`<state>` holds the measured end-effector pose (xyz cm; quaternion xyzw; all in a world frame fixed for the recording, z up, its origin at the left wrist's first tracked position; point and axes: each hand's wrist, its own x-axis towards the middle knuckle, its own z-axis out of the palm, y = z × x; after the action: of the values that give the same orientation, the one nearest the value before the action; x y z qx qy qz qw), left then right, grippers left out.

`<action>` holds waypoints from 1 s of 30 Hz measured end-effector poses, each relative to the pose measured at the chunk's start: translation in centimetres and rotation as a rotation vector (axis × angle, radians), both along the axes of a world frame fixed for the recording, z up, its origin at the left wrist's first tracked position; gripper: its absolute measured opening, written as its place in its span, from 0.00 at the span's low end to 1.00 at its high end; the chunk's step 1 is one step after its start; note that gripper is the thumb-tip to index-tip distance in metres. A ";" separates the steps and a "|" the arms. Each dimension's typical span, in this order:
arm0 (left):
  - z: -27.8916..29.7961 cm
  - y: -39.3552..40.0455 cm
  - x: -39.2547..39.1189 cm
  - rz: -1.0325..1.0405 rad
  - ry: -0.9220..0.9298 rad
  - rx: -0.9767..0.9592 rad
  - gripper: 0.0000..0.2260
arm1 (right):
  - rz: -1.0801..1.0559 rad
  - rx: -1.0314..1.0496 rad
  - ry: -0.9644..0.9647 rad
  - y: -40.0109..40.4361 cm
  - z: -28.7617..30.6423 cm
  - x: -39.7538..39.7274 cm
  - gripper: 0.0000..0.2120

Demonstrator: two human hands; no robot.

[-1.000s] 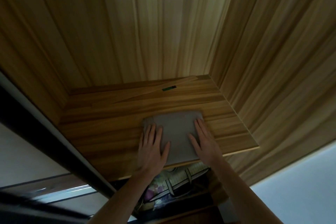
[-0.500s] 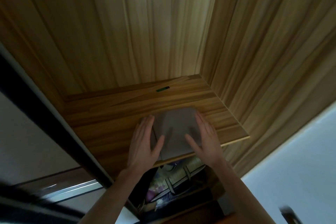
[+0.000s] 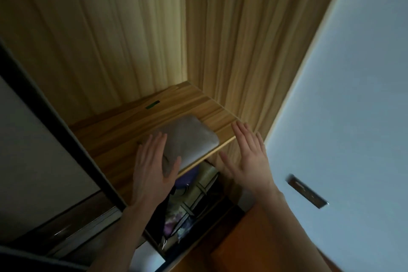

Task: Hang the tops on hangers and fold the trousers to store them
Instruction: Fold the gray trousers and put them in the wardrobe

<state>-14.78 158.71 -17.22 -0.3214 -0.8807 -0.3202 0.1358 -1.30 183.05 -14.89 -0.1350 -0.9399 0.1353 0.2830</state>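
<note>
Wardrobe shelf (image 3: 123, 137) is taking up the middle of the view, wood-grain walls rising behind it and a white door (image 3: 344, 104) standing to its right.

Folded grey trousers (image 3: 189, 139) are lying flat on the shelf, at its front edge, toward its right end.

Change: both hands were pressing on the trousers a second ago; now they are drawing back. Right hand (image 3: 247, 157) is hanging clear of the shelf, off its front right corner, fingers straight and spread, holding nothing. Left hand (image 3: 152, 168) is lying flat, fingers straight, over the trousers' near left corner; whether touching, cannot tell.

Judgement: this pair is stored.

Small green mark (image 3: 152, 104) is sitting at the back of the shelf.
</note>
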 end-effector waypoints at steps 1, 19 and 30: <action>0.5 -0.1 0.6 -0.033 0.005 -0.001 0.34 | -0.042 0.011 -0.002 -0.5 0.7 1.4 0.37; 5.2 3.3 16.6 -0.577 0.125 0.015 0.32 | -0.622 0.042 0.043 -9.6 5.9 28.6 0.36; 5.6 7.4 35.1 -0.961 0.115 0.045 0.31 | -1.074 0.038 0.014 -16.7 6.2 49.6 0.37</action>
<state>20.27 166.16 -11.67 -0.7061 -0.6164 -0.3474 0.0277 48.31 166.38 -8.70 -0.5906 -0.7391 -0.0446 0.3208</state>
